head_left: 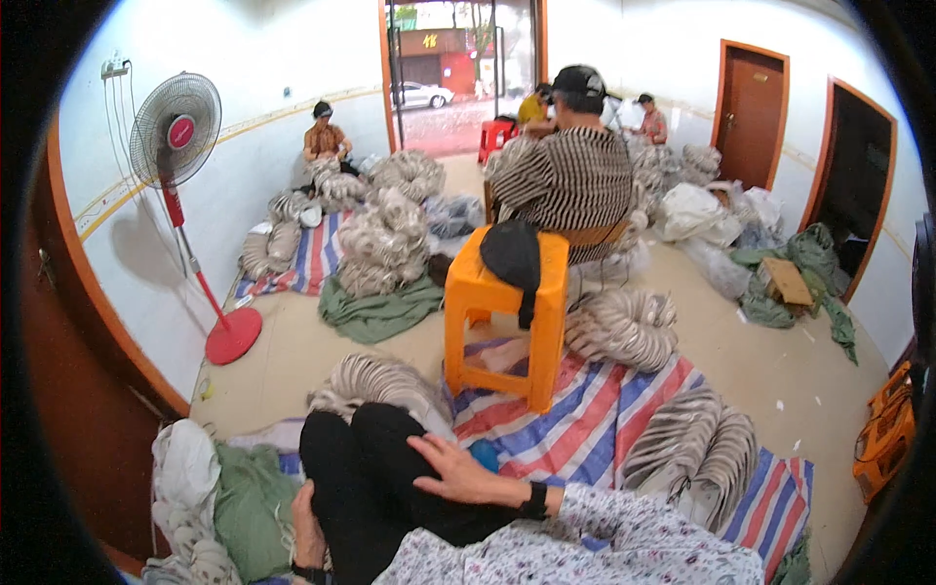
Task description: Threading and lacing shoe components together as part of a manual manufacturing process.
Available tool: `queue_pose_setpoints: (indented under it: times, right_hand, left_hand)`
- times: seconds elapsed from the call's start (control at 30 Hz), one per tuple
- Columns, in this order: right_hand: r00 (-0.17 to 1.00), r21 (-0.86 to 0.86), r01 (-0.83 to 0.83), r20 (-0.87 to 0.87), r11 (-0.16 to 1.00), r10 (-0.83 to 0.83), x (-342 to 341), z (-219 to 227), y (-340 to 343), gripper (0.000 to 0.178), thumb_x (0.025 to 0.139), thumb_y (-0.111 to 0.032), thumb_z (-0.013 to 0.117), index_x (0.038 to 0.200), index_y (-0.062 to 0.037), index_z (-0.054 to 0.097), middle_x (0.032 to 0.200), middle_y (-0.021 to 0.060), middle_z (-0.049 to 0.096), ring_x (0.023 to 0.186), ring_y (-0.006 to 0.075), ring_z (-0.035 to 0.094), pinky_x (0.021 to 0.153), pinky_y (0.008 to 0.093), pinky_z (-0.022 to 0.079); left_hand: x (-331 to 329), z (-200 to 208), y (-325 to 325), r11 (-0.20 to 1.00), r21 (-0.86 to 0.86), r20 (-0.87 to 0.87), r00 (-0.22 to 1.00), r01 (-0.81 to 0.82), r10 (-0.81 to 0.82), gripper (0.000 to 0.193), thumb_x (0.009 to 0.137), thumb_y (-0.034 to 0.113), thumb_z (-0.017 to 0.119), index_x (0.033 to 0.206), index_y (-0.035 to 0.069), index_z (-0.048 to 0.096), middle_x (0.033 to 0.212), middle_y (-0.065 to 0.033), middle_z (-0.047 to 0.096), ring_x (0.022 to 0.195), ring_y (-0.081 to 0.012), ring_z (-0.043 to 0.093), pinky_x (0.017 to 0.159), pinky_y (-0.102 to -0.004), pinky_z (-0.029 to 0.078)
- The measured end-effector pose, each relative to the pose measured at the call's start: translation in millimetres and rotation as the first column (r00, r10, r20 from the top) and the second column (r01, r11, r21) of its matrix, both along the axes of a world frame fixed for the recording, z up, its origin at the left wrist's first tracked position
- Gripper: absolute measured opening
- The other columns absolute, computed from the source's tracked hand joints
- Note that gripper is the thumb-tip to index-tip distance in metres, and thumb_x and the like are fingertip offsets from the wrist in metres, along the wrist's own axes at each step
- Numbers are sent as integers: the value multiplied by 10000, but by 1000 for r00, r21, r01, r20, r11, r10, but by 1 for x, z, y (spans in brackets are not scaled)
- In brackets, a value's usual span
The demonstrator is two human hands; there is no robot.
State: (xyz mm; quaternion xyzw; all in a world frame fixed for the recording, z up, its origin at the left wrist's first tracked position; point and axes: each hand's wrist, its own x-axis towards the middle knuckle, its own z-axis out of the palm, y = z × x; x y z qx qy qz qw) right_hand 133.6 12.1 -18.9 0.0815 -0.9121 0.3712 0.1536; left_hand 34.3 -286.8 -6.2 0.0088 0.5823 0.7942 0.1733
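I sit with both hands on my legs in black trousers [356, 468]. My right hand [458, 473] lies on the right thigh near the knee, fingers stretched out and apart, a black band round its wrist. My left hand [307, 525] rests against the outer side of the left thigh, seen edge-on and holding nothing I can see. Just beyond my knees lies a bundle of grey-white ring-shaped pieces [385, 378], stacked in a curve. Another such bundle [694, 450] sits to the right of my right arm. Beside my left leg is a green cloth sack [252, 507].
An orange stool [507, 322] bearing a black cap [511, 255] stands ahead on striped sheeting [575, 414]. Behind it a person in a striped top [575, 180] sits facing away. A red-based fan [234, 336] stands left. More heaped bundles [385, 239] and several people are farther off.
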Motion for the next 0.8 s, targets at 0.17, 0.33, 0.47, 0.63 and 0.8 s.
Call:
queue_pose_setpoints:
  times: [0.17,0.33,0.47,0.63,0.8]
  right_hand:
    - [999,-34,-19,25,999,20,-3,5,-1,743,913,-337,672,1514,-91,310,1442,300,367,1260,500,438,1051,524,404]
    - [999,-55,-38,-34,998,36,-7,-2,3,747,914,-363,670,1512,-86,319,1427,300,377,1251,502,443,1039,520,411]
    - [999,-78,-34,12,996,36,-4,-2,3,744,913,-374,674,1507,-87,330,1406,295,400,1205,502,477,1028,518,420]
    - [999,-58,-32,-21,998,31,-2,-2,0,736,908,-363,682,1498,-86,341,1386,298,422,1200,500,488,1026,506,427]
    - [998,-117,-56,-49,992,50,-5,-14,11,727,910,-372,684,1495,-90,356,1380,286,438,1229,472,490,1036,476,427]
  left_hand:
    - [-10,-11,1,947,-257,-205,968,-193,142,368,1001,345,564,994,-11,657,929,-10,643,816,-122,549,781,-288,461]
    - [-23,-25,-15,824,-512,-335,940,-242,68,364,995,305,573,1033,-44,669,972,-41,672,862,-130,576,805,-290,468]
    - [-25,-25,0,887,-353,-385,910,-297,151,345,990,259,570,1113,-48,668,1007,-59,687,916,-148,607,852,-287,469]
    - [-16,-23,-10,980,-152,-219,971,-128,93,355,1004,261,541,1190,-18,654,1109,-76,679,1002,-177,615,908,-303,461]
    - [-2,4,14,998,12,99,993,-66,65,346,992,293,545,1125,-4,663,987,-86,692,852,-169,620,804,-315,491]
